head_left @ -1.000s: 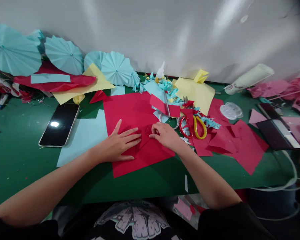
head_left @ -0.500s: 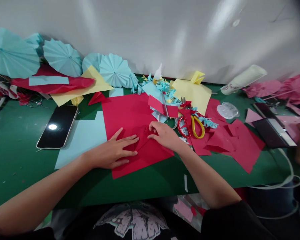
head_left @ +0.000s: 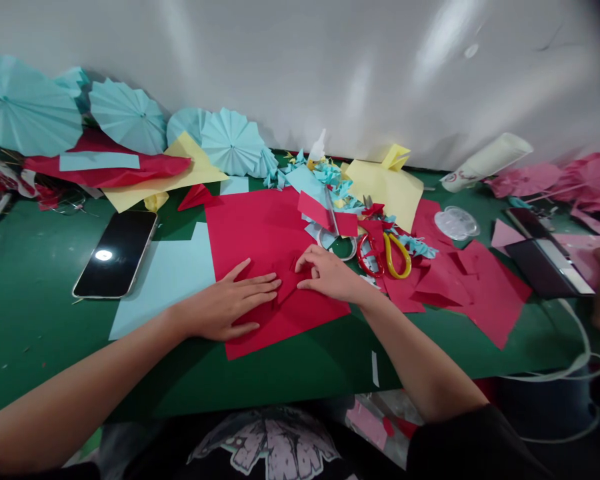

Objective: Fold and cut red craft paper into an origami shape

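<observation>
A large red paper sheet (head_left: 250, 223) lies on the green table, with a small folded piece of red paper (head_left: 287, 285) on top of it. My left hand (head_left: 230, 303) rests flat on the sheet, fingers stretched apart, their tips at the left edge of the folded piece. On the other side, my right hand (head_left: 327, 273) has thumb and fingers curled in a pinch at the right edge of that piece. Red on red, the exact fold lines are hard to make out.
Red-handled scissors (head_left: 367, 257), yellow-handled scissors (head_left: 399, 257) and a tape roll (head_left: 349, 248) sit just beyond my right hand. A phone (head_left: 116, 255) lies left beside light-blue paper (head_left: 167, 280). Pleated blue paper fans (head_left: 231, 143) lean at the back wall. Red scraps (head_left: 493, 287) spread rightward.
My left fingertips have come slightly closer together on the folded piece. My right hand keeps its pinch with a small shift of the fingers. The whole view has moved a little.
</observation>
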Demonstrator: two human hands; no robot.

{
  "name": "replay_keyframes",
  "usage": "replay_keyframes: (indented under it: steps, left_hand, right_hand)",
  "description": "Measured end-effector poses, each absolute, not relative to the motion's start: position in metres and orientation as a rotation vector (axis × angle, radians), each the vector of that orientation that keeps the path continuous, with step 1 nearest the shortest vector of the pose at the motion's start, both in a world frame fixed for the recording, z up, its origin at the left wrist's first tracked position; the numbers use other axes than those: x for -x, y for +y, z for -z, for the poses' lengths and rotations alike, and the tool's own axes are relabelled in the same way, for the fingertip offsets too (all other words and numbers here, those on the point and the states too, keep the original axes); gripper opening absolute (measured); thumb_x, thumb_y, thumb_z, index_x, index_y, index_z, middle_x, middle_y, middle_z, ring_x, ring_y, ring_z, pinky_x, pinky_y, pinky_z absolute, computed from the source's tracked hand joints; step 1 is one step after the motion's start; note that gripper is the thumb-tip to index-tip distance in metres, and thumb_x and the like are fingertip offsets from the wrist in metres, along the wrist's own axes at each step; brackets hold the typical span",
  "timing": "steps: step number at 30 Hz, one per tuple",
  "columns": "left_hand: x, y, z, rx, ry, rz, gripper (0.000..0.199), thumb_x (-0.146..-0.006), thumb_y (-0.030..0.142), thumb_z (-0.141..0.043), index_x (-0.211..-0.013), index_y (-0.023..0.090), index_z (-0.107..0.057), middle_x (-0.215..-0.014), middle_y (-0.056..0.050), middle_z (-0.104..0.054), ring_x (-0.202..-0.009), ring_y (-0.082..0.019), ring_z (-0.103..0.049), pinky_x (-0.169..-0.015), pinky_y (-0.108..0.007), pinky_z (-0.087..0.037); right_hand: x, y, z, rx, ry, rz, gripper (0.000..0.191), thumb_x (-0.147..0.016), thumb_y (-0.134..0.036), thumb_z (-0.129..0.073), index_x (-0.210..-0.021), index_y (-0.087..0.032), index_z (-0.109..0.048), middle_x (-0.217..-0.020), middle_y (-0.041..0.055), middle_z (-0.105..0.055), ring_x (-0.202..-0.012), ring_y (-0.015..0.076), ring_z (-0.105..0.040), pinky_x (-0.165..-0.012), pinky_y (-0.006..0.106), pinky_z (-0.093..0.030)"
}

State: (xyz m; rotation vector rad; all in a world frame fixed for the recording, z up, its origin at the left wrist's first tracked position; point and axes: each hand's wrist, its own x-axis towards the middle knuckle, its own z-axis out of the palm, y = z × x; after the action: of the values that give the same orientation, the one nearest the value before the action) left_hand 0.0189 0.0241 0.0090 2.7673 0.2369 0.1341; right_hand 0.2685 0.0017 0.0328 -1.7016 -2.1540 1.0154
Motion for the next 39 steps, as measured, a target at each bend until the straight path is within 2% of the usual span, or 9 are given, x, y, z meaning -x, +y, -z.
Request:
replay_keyframes:
  steps: [5, 13, 18, 24, 29, 32, 39]
  left_hand:
    - [-0.019, 0.025, -0.008, -2.749, 0.227, -0.156, 0.047, -0.088, 0.031, -0.045, -0.132, 0.015, -0.04, -0.142, -0.011, -0.038, -0.137, -0.02, -0.024, -0.113, -0.046, 0.003]
    - [-0.019, 0.024, -0.007, -2.775, 0.224, -0.13, 0.047, -0.089, 0.032, -0.043, -0.133, 0.015, -0.039, -0.142, -0.01, -0.039, -0.137, -0.02, -0.021, -0.113, -0.045, 0.004]
    - [-0.021, 0.018, -0.005, -2.828, 0.269, -0.169, 0.045, -0.091, 0.035, -0.042, -0.13, 0.014, -0.045, -0.138, -0.012, -0.044, -0.135, -0.023, -0.026, -0.113, -0.048, 0.0]
    - [-0.024, 0.011, -0.003, -2.858, 0.307, -0.186, 0.042, -0.093, 0.033, -0.038, -0.13, 0.014, -0.045, -0.135, -0.011, -0.048, -0.133, -0.023, -0.032, -0.113, -0.048, -0.004]
    - [-0.024, 0.008, -0.003, -2.85, 0.289, -0.185, 0.044, -0.093, 0.033, -0.037, -0.133, 0.013, -0.042, -0.138, -0.011, -0.045, -0.134, -0.023, -0.029, -0.114, -0.047, -0.004]
    - [-0.025, 0.007, -0.003, -2.861, 0.281, -0.18, 0.043, -0.093, 0.033, -0.038, -0.131, 0.015, -0.044, -0.138, -0.012, -0.044, -0.134, -0.025, -0.029, -0.113, -0.049, -0.006]
    - [-0.026, 0.006, -0.006, -2.886, 0.274, -0.193, 0.035, -0.093, 0.031, -0.039, -0.122, 0.016, -0.052, -0.135, -0.015, -0.046, -0.132, -0.027, -0.033, -0.111, -0.052, -0.014]
  right_hand:
    - [-0.268, 0.002, -0.033, 1.663, -2.083, -1.077, 0.014, -0.072, -0.018, -0.068, -0.078, -0.018, -0.055, -0.096, 0.0015, -0.045, -0.059, 0.006, -0.042, -0.064, 0.027, -0.041]
    - [-0.271, 0.003, -0.023, 1.56, -1.867, -1.243, 0.013, -0.073, -0.022, -0.066, -0.077, -0.017, -0.055, -0.093, 0.0, -0.047, -0.055, 0.0041, -0.039, -0.058, 0.025, -0.04]
    - [-0.27, 0.004, -0.022, 1.562, -1.774, -1.344, 0.012, -0.073, -0.025, -0.066, -0.076, -0.016, -0.057, -0.092, 0.0009, -0.047, -0.061, 0.006, -0.044, -0.06, 0.025, -0.04]
    - [-0.268, 0.006, -0.026, 1.568, -1.816, -1.275, 0.01, -0.073, -0.023, -0.066, -0.072, -0.016, -0.059, -0.087, 0.0012, -0.046, -0.068, 0.009, -0.045, -0.065, 0.026, -0.04]
    - [-0.27, 0.006, -0.025, 1.575, -1.825, -1.348, 0.015, -0.071, -0.026, -0.069, -0.077, -0.016, -0.06, -0.095, 0.0017, -0.044, -0.06, 0.0057, -0.043, -0.061, 0.027, -0.04]
    - [-0.27, 0.006, -0.025, 1.584, -1.841, -1.367, 0.016, -0.07, -0.025, -0.07, -0.079, -0.016, -0.06, -0.098, 0.0021, -0.044, -0.058, 0.0044, -0.042, -0.06, 0.027, -0.04]
    - [-0.266, 0.006, -0.024, 1.593, -1.803, -1.322, 0.013, -0.071, -0.023, -0.068, -0.071, -0.015, -0.058, -0.089, 0.0001, -0.044, -0.059, 0.0051, -0.041, -0.061, 0.026, -0.039]
